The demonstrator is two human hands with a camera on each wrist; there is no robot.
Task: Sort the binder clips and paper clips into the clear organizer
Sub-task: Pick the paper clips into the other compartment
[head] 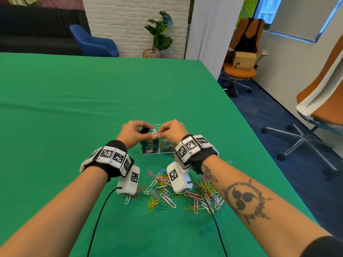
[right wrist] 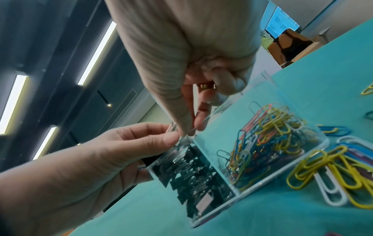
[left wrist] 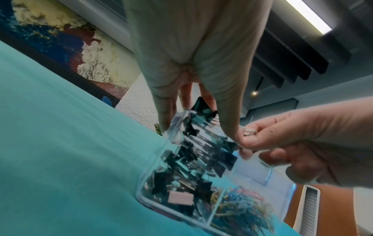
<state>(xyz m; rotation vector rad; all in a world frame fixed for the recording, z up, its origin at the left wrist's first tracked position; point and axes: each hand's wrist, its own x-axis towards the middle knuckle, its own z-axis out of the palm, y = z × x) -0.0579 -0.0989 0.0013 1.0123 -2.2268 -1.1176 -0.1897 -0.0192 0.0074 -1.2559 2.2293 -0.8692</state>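
Over the clear organizer [head: 149,153] my left hand [head: 146,129] holds a black binder clip [head: 143,130] between its fingertips. My right hand [head: 161,132] pinches a thin wire loop [head: 159,132] at that clip's right end; I cannot tell whether it is the clip's handle or a paper clip. The left wrist view shows the black clip [left wrist: 203,106] between my left fingers and the right hand [left wrist: 248,135] on the loop. In the right wrist view black binder clips [right wrist: 191,175] fill the organizer's left compartment and coloured paper clips [right wrist: 268,143] its right one.
A loose pile of coloured paper clips [head: 176,191] lies on the green cloth [head: 92,99] under my wrists, near the organizer's front. Two wrist cables trail toward me. The table's right edge drops to a floor with office chairs [head: 239,71].
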